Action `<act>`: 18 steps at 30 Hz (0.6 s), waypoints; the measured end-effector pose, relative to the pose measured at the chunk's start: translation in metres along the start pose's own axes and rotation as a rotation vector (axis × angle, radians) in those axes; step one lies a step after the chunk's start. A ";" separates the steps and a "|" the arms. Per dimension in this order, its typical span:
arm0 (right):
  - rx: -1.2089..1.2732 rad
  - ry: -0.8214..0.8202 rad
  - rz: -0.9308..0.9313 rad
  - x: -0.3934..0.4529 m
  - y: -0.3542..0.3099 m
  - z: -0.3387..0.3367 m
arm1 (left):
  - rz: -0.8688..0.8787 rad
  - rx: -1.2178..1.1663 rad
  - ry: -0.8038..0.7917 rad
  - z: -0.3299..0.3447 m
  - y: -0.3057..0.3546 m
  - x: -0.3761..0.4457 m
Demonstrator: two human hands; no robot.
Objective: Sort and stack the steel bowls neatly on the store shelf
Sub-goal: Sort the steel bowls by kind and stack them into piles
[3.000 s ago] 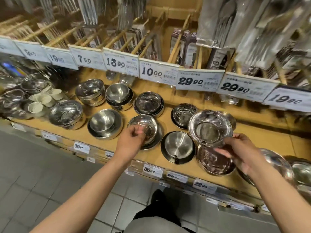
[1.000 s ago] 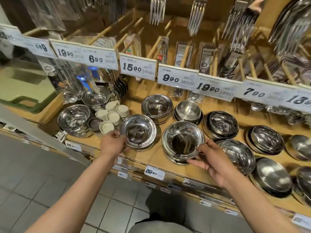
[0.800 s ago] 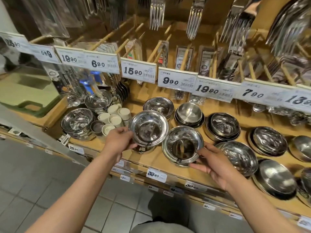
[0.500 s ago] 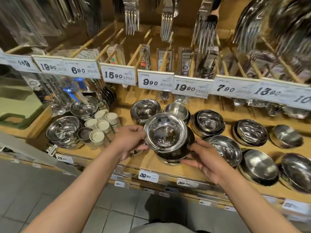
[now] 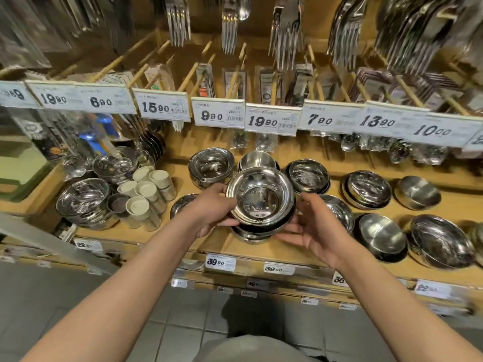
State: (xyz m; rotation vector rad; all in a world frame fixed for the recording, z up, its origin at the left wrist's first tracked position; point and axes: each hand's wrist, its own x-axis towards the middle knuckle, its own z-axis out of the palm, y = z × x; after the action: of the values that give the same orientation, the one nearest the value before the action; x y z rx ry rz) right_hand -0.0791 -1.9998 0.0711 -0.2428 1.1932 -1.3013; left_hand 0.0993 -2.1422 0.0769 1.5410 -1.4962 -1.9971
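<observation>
A shiny steel bowl [image 5: 260, 197] with a wide rim sits on top of a small stack of bowls [image 5: 252, 235] at the front of the wooden shelf [image 5: 251, 250]. My left hand [image 5: 211, 212] grips the top bowl's left rim with thumb and fingers. My right hand [image 5: 312, 226] cups the stack from the right and below, fingers spread along its side. Several more steel bowls stand around: one stack behind left [image 5: 211, 167], one behind right [image 5: 308, 176], others further right [image 5: 367, 189].
White lidded cups [image 5: 146, 194] and a large bowl stack [image 5: 83, 202] stand at the left. A low bowl [image 5: 183, 203] sits just left of my left hand. Price tags [image 5: 218, 116] hang on a rail above; forks hang overhead. Tiled floor lies below.
My left hand lifted a bowl from the left pile, carried it right and set it onto the stack by my right hand. The view shifted left along the shelf.
</observation>
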 end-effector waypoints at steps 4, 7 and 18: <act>-0.170 0.051 0.006 -0.003 -0.010 0.004 | 0.044 0.091 0.044 0.005 0.006 -0.007; -0.271 0.142 0.026 -0.001 -0.012 0.006 | 0.053 0.061 0.013 0.010 0.010 -0.011; -0.385 0.146 -0.037 -0.015 -0.038 0.019 | 0.056 -0.056 0.012 0.017 0.022 -0.031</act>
State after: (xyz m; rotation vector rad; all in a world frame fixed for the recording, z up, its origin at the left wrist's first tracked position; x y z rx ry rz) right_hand -0.0850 -2.0091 0.1149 -0.4560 1.5691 -1.1271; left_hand 0.0900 -2.1213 0.1123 1.4697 -1.4505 -1.9779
